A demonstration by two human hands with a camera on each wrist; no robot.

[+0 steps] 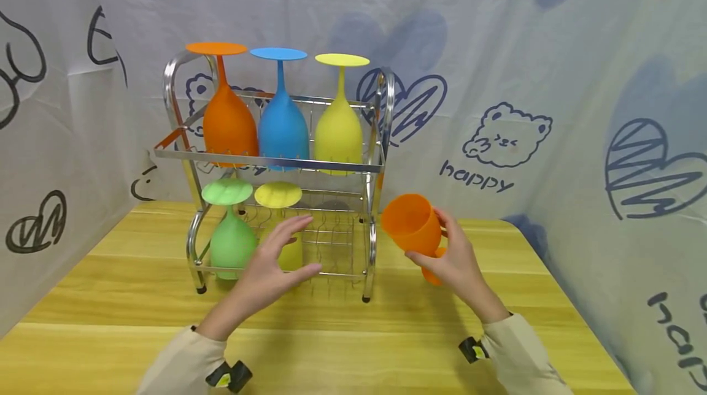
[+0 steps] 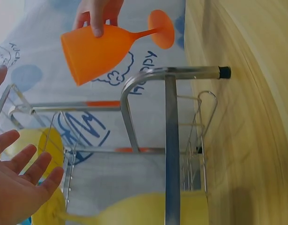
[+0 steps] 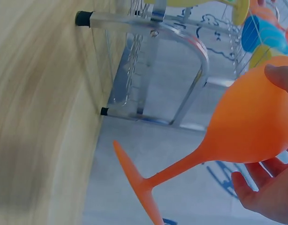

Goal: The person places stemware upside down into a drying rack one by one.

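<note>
My right hand holds an orange goblet by its bowl, to the right of the metal rack. The goblet is tilted, its mouth up toward the left and its foot low; the right wrist view shows its stem and round foot over the table. My left hand is held before the rack's lower tier, thumb and fingers spread apart with nothing between them. It partly hides a yellow goblet standing upside down there. Beside that, a green goblet also stands upside down.
On the rack's upper tier, an orange goblet, a blue goblet and a yellow goblet stand upside down in a row. The rack's feet rest on a wooden table. Patterned cloth hangs behind and at both sides.
</note>
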